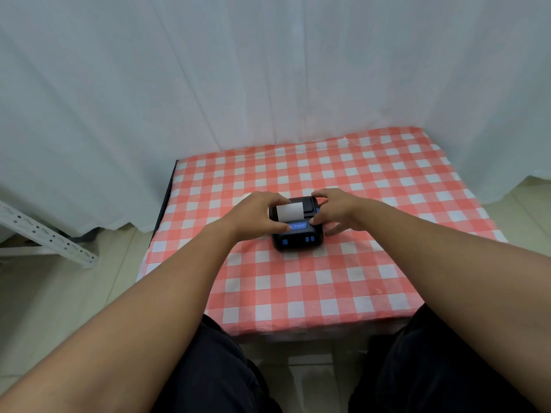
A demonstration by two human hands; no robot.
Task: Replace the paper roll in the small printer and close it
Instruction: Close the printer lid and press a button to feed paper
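We log the scene from left to right. Left hand: it sits at the left flank of the small printer, fingers curled over the far left corner and thumb reaching in along the near edge of the paper bay. It looks clamped on the printer body, bracing it (contact under the palm is hidden, so we judge this from finger posture only).

Centre: the printer rests on the checked tablecloth, roughly mid-table, front panel with blue buttons facing us. The paper roll lies in the open bay on the left part of the top; its long axis runs left-right, across the printer. A white strip shows upward. The dark lid sits just behind and right of the roll; whether it is fully raised or half lowered we cannot tell.

A pale rounded thing peeks out behind the left hand, too hidden to identify.

Right hand: fingers spread, tips touching the far right corner and right side of the printer, not closed around anything.

Judgement: both hands are equally near, one per flank. The roll appears seated, so the closing move turns on the lid hinging toward us over the roll, and the right hand is nearer the lid.
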